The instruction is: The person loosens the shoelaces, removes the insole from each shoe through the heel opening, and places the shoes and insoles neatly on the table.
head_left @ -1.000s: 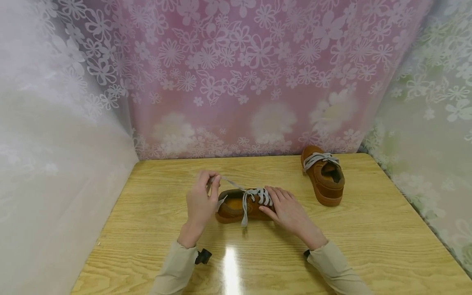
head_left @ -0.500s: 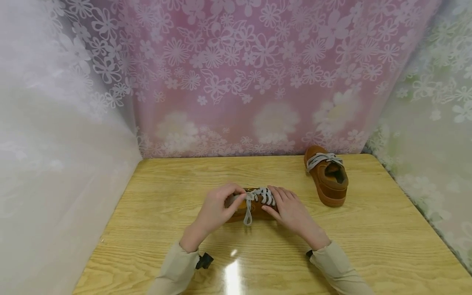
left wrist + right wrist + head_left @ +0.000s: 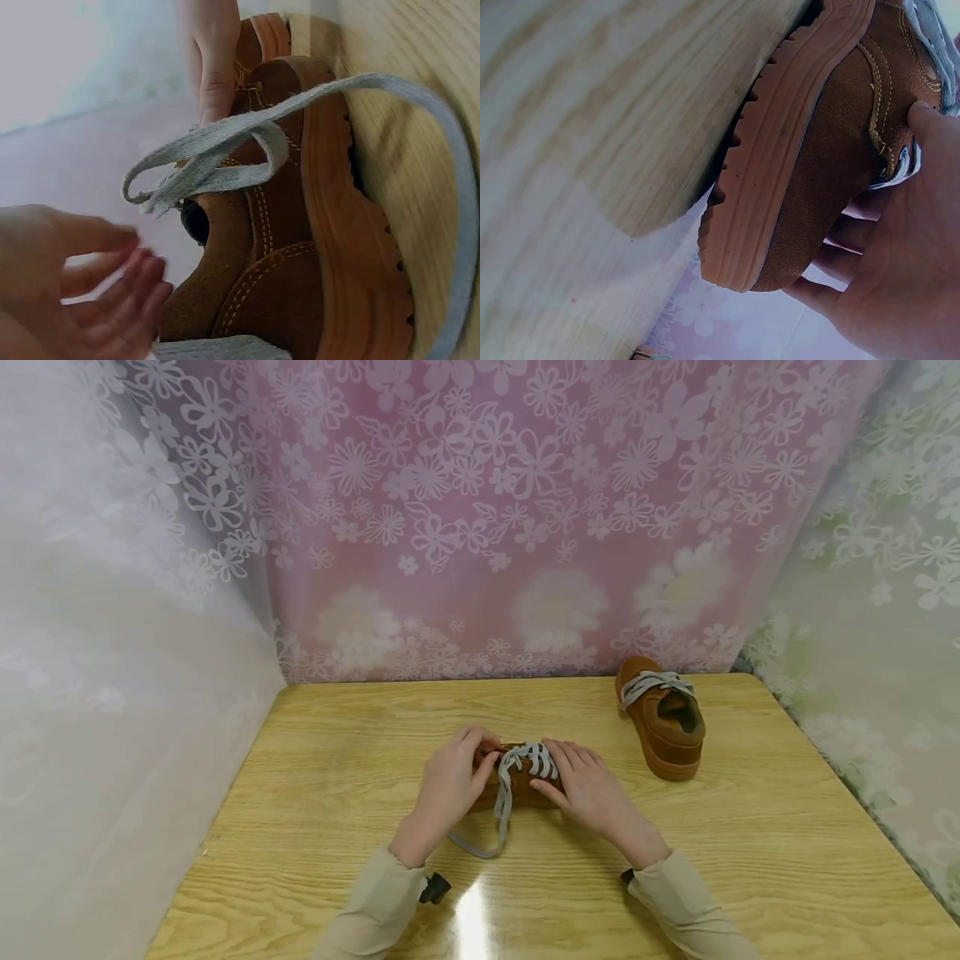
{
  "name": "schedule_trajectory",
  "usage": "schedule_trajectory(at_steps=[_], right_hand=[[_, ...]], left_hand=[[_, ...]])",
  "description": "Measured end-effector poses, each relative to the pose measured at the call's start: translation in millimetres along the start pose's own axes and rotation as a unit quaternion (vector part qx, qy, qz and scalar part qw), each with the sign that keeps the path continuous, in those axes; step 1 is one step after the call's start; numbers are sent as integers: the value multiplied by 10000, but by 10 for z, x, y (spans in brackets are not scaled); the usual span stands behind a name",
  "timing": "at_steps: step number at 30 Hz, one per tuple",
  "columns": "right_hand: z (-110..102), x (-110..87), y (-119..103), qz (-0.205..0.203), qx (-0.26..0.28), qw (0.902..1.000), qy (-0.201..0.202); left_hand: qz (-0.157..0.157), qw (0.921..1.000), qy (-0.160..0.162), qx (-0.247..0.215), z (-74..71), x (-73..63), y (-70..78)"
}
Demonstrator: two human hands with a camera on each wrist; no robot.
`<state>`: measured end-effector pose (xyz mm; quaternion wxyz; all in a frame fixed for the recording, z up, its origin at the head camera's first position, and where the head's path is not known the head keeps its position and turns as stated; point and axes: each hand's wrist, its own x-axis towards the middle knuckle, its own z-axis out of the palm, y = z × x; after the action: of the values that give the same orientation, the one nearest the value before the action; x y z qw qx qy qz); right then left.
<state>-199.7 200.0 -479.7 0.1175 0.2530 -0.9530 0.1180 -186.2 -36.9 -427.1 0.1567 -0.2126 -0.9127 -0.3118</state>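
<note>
A brown shoe [image 3: 521, 795] with grey laces lies on its sole in front of me, toe to the right. My right hand [image 3: 596, 793] holds its front part, thumb on the near side of the lacing and the other fingers over the far side, as the right wrist view shows. Over the shoe's opening is my left hand [image 3: 450, 777], fingers loosely bent with no lace visible between them. One long lace end [image 3: 464, 195] hangs down the near side and curves onto the table. Part of the heel is hidden behind the left hand in the head view.
A second brown shoe [image 3: 671, 752] with grey laces stands at the back right of the wooden table [image 3: 360, 718]. Pink flowered curtain [image 3: 450, 527] hangs behind the table, with pale sheets on both sides.
The left hand pulled the lace up and left, then came right over the shoe's opening and let go. The lace end now drapes nearer to me. The right hand stays on the toe.
</note>
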Motion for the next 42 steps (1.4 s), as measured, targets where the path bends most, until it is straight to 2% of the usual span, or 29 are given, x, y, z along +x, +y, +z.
schedule_trajectory(at_steps=[6,9,14,18,21,25,26,28,32,35,39,42], right_hand=[[6,3,10,-34,-55,10000,43],[10,3,13,-22,-49,10000,37],[7,1,2,17,7,10000,-24],[2,0,-2,6,-21,10000,-14],[-1,1,-1,-4,-2,10000,2],[-2,1,4,5,13,10000,-3],[-4,1,5,9,10,10000,-13],[-2,1,8,13,1,10000,-14],[12,-2,17,16,-20,10000,-16],[20,-5,22,18,-38,10000,-31],[18,-12,21,14,-60,10000,-7],[22,-12,20,-17,-67,10000,47]], left_hand=[[53,9972,-453,594,56,-25,-8],[53,9980,-394,488,49,-6,7],[-59,9997,213,91,-31,92,-13],[-237,9979,465,-371,-144,209,-52],[-351,9916,674,-1048,-239,297,-65],[-277,9799,894,-1761,-317,374,-87],[-210,9799,843,-1797,-324,384,-95],[-175,9854,507,-1619,-315,393,-125],[2,9970,-175,-750,-224,370,-161],[106,9981,-511,-313,-132,343,-141],[332,9950,-929,123,-21,328,-110],[397,9938,-941,437,48,332,-122]])
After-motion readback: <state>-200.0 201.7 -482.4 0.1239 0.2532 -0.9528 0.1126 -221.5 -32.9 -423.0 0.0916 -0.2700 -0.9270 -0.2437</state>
